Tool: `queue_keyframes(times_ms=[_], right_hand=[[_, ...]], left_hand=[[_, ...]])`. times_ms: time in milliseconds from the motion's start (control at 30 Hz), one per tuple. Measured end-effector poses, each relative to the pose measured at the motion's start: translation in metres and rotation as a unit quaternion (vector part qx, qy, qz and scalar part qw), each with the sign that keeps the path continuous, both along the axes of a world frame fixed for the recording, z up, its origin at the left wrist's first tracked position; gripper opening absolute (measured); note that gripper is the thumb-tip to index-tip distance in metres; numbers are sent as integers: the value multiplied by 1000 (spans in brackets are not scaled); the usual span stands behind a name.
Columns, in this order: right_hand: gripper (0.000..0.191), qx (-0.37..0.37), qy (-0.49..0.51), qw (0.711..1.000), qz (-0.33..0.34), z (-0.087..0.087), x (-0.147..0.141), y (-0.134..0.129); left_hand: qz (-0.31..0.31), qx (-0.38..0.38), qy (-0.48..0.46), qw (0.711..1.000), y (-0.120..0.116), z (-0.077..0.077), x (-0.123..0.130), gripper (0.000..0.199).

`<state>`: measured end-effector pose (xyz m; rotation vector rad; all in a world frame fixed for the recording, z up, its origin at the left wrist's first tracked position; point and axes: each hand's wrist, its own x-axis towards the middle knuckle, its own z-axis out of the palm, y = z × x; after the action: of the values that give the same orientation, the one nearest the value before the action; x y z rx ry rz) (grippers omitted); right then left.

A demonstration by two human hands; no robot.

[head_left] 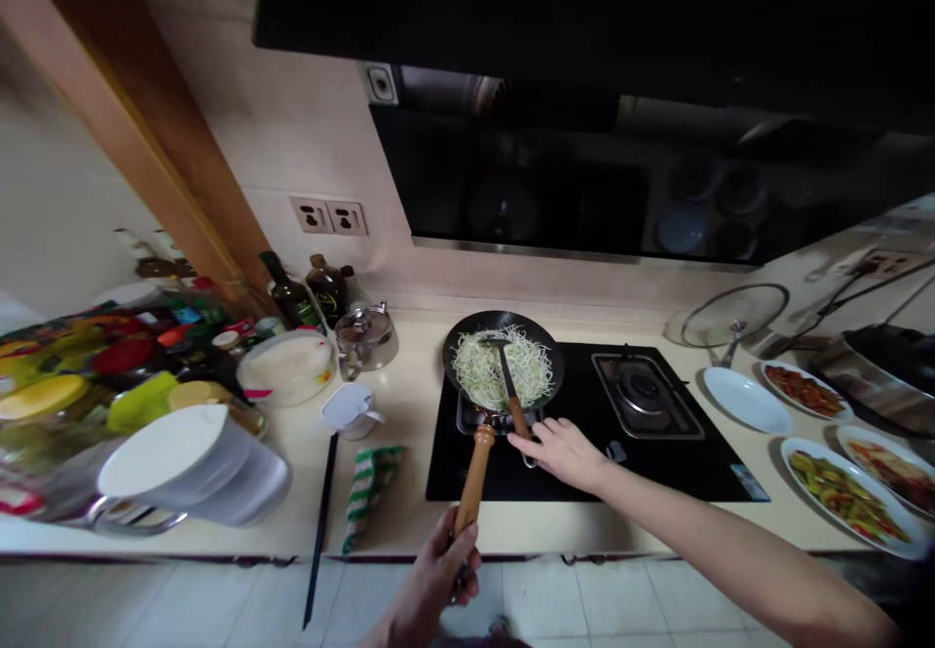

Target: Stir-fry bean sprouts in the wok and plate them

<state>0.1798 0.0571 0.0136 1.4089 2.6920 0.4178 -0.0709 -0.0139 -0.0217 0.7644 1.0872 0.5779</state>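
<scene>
A dark wok (453, 338) filled with pale bean sprouts (537, 365) sits over the left burner of the black stove. My left hand (451, 555) is wrapped round the wok's wooden handle (477, 477) at the counter's front edge. A spatula (506, 375) lies with its head on the sprouts and its brown handle slanting over the wok's near rim. At the end of that handle is my right hand (562, 448), palm down, with its thumb and fingertips beside it; how firmly it grips is too small to tell.
Dishes of cooked food (847, 494), a bare white plate (746, 400) and a glass lid (736, 317) stand on the right. On the left are a white pitcher (219, 463), jars, bottles (292, 292), a green-striped cloth (370, 492) and a black strip (321, 531). The range hood hangs overhead.
</scene>
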Motion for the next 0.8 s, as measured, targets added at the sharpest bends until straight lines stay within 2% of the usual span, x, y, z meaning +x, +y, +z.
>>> queue_keyframes(times_ms=[67,133,167,233,333,400,433,500,567,633,700,800], right_hand=[[33,-8,18,999,-36,0,-17,9],[26,-2,27,997,-70,16,-24,18],[25,2,34,996,-78,31,-22,20],[29,3,61,994,-85,72,-11,14],[34,-34,162,986,-35,142,5,-20],[38,-64,169,984,-11,170,1,-46],[37,-73,162,984,-9,175,-6,-55],[32,-75,136,988,-21,166,-24,-58],[26,-55,112,990,-60,147,-38,-42],[24,-29,130,984,-118,135,-37,-19],[22,-10,214,961,-174,140,-24,2],[15,58,308,907,-280,164,0,21]], left_hand=[[-6,0,13,1000,2,4,-3,71],[-13,5,25,1000,6,8,-9,71],[-18,9,28,999,8,10,-13,70],[-27,15,27,999,13,13,-21,68],[-41,20,9,999,18,12,-32,66],[-56,19,-4,998,21,9,-36,63],[-66,18,-10,998,22,7,-38,62],[-80,17,-19,996,23,5,-41,62],[-86,17,-25,996,24,5,-43,66],[-89,14,-27,996,25,6,-45,72],[-97,9,-25,995,25,7,-46,76],[-108,12,-17,994,26,6,-47,78]])
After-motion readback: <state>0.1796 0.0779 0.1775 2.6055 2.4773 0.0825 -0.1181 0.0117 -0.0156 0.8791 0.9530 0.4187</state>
